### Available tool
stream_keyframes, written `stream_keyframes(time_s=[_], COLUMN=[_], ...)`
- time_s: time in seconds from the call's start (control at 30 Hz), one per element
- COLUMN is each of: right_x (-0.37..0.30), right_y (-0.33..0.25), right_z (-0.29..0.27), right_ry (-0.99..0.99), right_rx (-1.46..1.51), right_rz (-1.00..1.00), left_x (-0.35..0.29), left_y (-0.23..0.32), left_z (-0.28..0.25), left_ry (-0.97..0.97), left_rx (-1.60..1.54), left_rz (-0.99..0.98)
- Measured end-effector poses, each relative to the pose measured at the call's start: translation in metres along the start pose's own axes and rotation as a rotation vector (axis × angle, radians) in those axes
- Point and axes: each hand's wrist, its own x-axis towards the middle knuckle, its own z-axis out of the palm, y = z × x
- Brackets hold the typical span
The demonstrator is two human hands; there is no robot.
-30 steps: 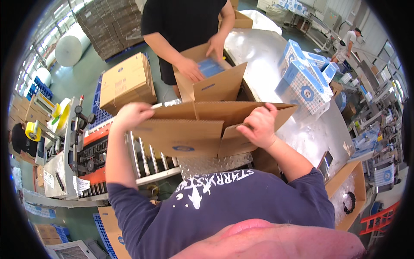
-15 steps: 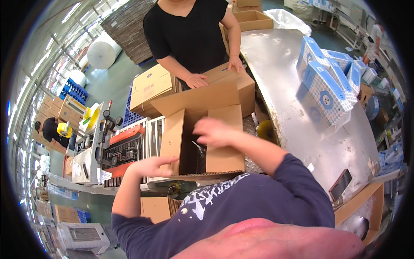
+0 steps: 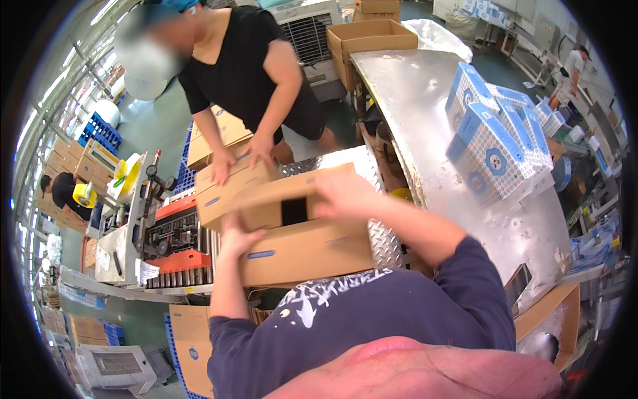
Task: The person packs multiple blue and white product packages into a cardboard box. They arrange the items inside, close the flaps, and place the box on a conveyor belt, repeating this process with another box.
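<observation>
A brown cardboard box (image 3: 306,253) stands right in front of me. Its near flap leans inward, and a dark gap shows between the flaps. My right hand (image 3: 349,194) is closed round the right end of the raised far flap (image 3: 292,185), thumb on the near side. At the box's left corner my left hand (image 3: 237,237) grips the edge, its thumb lying over the near flap and its fingers slightly blurred. What lies inside the box is hidden.
A co-worker in black (image 3: 232,66) rests both hands on another box (image 3: 232,189) just beyond mine. Blue-and-white packages (image 3: 495,143) stand on the metal table (image 3: 405,100) to the right, with a phone (image 3: 518,284) near its front. A roller machine (image 3: 179,233) stands at left.
The box's flaps have come inward over its opening, and my right hand now holds the far flap. The co-worker has moved left, along with the farther box.
</observation>
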Motion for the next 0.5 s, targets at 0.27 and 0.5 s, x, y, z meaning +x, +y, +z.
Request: stream_keyframes(time_s=[0.27, 0.5], right_x=[-0.066, -0.069], right_y=[0.170, 0.246], right_z=[0.081, 0.189], right_ry=[0.154, 0.366], right_rx=[0.213, 0.718], right_rz=[0.518, 0.583], left_x=[0.010, -0.050], left_y=[-0.122, -0.198], left_z=[0.162, 0.158], left_ry=[-0.335, -0.325], left_rx=[-1.148, -1.027], left_rz=[-0.543, -0.605])
